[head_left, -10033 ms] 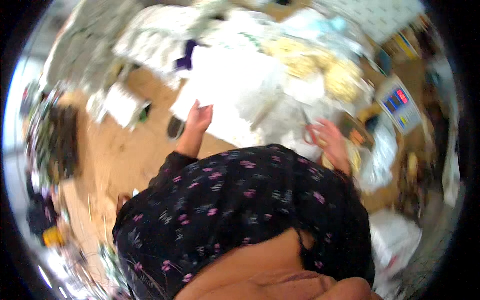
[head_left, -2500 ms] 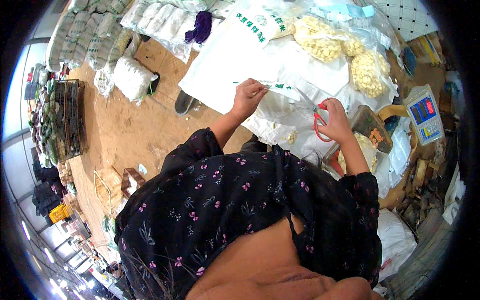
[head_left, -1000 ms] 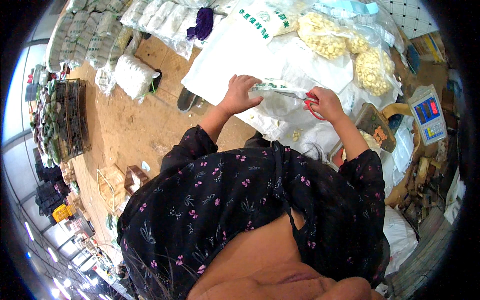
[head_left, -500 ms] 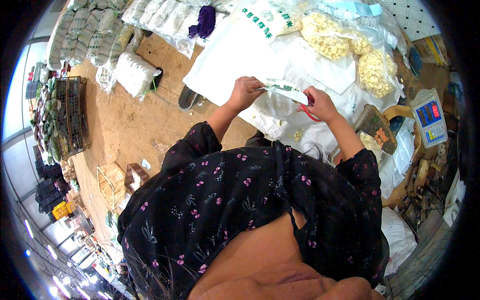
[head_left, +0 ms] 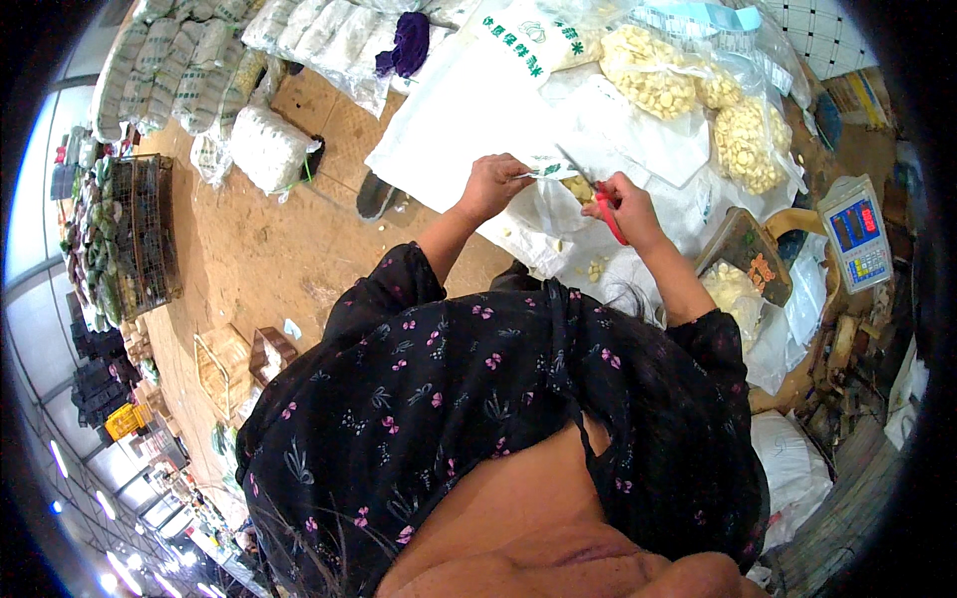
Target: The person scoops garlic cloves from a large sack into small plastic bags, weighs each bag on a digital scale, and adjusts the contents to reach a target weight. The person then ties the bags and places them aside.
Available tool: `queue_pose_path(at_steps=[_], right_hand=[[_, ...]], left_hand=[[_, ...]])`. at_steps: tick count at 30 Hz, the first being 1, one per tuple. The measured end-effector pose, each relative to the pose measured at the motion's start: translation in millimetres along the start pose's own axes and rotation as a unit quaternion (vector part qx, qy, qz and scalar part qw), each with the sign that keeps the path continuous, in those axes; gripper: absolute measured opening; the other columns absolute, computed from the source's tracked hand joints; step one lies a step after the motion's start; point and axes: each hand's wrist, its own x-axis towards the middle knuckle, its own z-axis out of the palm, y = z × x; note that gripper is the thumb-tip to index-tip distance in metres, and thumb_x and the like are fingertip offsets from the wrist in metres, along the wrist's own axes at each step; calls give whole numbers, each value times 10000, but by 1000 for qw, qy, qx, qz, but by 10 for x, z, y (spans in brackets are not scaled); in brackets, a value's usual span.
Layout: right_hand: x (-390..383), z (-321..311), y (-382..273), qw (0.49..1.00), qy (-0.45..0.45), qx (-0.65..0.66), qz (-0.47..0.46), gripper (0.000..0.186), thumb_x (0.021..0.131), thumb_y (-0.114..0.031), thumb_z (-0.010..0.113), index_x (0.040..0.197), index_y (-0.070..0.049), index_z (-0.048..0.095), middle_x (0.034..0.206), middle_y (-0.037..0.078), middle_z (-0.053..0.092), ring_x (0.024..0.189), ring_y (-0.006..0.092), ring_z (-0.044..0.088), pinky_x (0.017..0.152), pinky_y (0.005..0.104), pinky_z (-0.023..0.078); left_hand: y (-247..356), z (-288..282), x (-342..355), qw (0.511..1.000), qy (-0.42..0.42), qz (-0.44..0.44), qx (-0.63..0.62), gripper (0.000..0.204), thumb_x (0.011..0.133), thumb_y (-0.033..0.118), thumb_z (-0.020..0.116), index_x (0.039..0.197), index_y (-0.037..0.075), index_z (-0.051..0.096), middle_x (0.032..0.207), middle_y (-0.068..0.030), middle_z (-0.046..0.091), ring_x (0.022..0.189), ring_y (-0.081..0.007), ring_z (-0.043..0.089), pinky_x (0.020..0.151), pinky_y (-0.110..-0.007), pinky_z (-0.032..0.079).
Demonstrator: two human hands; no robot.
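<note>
My left hand point(head_left: 495, 187) is closed in a pinch on the top edge of a clear plastic bag point(head_left: 545, 166) with green print. Red-handled scissors point(head_left: 610, 217) are in my right hand point(head_left: 634, 207), their blades slanting up and left beside the bag's top. Below my hands, the bag's lower part lies over the white sheeting point(head_left: 429, 135). Pale pieces like peeled garlic cloves show near the scissors, and a few loose ones point(head_left: 596, 269) lie closer to me.
Clear bags of pale cloves point(head_left: 648, 72) sit at the back right, with another bag point(head_left: 750, 145) nearer. A digital scale point(head_left: 855, 234) stands at right, its pan point(head_left: 743, 259) beside a clove bag point(head_left: 733, 294). Filled white bags point(head_left: 329, 30) and a purple cloth point(head_left: 404, 45) lie at far left.
The bag's top edge was stretched between both hands. Now its right end is away from my right hand, and the scissors have turned so their blades show.
</note>
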Motion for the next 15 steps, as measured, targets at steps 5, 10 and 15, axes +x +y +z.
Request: queue_pose_path(at_steps=[5,10,15], right_hand=[[-194,-51,233,988,138,49,43,413,638,-257,798,826,-36,505,701,81,609,628,147,571,579,296,459],[-505,66,1093,967,172,-60,179,410,643,-226,773,859,-30,485,749,106,612,654,193,580,624,318,462],[-606,281,1446,960,178,-96,192,377,658,-167,688,946,-14,499,788,155,606,715,305,596,677,370,465]], left_hand=[[6,-15,-15,999,9,15,30,109,719,99,666,816,51,658,756,-105,613,711,-259,586,638,-343,467],[211,-124,-36,996,28,71,48,215,692,79,652,905,55,638,834,-120,619,739,-284,590,687,-355,478],[495,-200,128,989,-35,141,25,225,673,127,650,898,114,643,966,-105,567,909,-277,540,798,-379,422]])
